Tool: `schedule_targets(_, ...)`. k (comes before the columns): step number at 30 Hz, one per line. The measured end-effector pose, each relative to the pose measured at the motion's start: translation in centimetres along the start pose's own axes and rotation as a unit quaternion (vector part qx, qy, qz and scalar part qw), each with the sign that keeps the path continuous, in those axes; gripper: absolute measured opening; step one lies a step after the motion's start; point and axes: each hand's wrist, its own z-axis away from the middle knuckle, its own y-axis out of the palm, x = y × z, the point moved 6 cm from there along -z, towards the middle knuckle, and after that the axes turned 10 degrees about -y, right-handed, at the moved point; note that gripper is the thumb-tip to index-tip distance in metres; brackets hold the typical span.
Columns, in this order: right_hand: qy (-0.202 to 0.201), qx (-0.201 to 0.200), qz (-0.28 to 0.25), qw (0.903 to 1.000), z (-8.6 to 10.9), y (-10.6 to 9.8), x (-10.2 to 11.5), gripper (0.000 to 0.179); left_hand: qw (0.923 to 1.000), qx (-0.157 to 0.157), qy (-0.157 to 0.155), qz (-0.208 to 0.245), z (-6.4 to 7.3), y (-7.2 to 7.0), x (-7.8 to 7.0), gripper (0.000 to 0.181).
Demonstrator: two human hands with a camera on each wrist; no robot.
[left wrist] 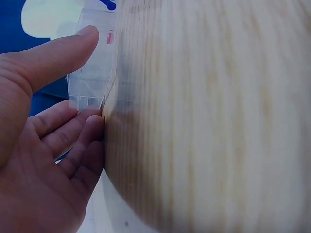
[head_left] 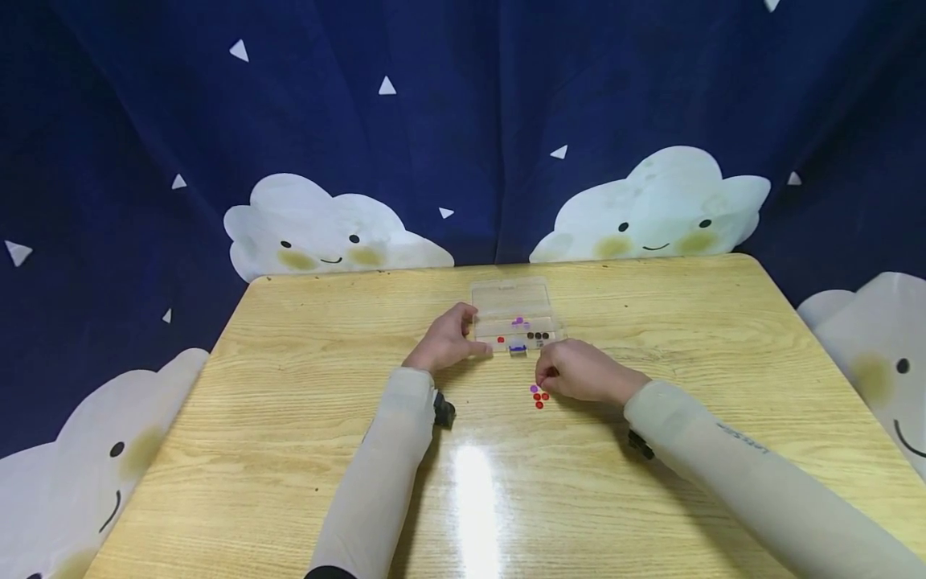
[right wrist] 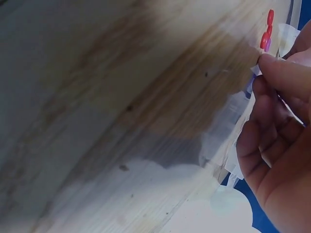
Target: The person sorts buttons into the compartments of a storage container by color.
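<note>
A clear plastic compartment box (head_left: 511, 299) stands near the far edge of the table, its lid folded open to the back. My left hand (head_left: 452, 338) grips its left end, with the thumb at the front corner and the fingers along the side. Inside are a red bead (head_left: 501, 339), purple beads (head_left: 519, 321) and dark beads (head_left: 538, 336). My right hand (head_left: 582, 370) has thumb and forefinger brought together at a small group of red beads (head_left: 538, 405) and a purple bead (head_left: 534, 388) on the wood. Whether a bead is between those fingertips, I cannot tell.
A blue clasp (head_left: 517, 349) sits at the box's front side. The wooden table (head_left: 289, 418) has rounded far corners, and a dark blue curtain (head_left: 477, 104) with cloud prints hangs behind it. Small dark cameras (head_left: 444, 410) are strapped at both wrists.
</note>
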Motion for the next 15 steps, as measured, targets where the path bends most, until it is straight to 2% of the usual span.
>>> schedule_targets(8,-0.007,-0.014,0.01,0.9998,-0.1,-0.7,0.0,0.009,1.0,-0.001,-0.001,-0.001,0.1,0.0,-0.1,0.076)
schedule_targets(15,0.008,-0.027,0.015,0.9995,-0.4,-2.2,-0.1,0.007,1.0,-0.004,0.002,-0.008,0.0,0.0,-0.1,0.076)
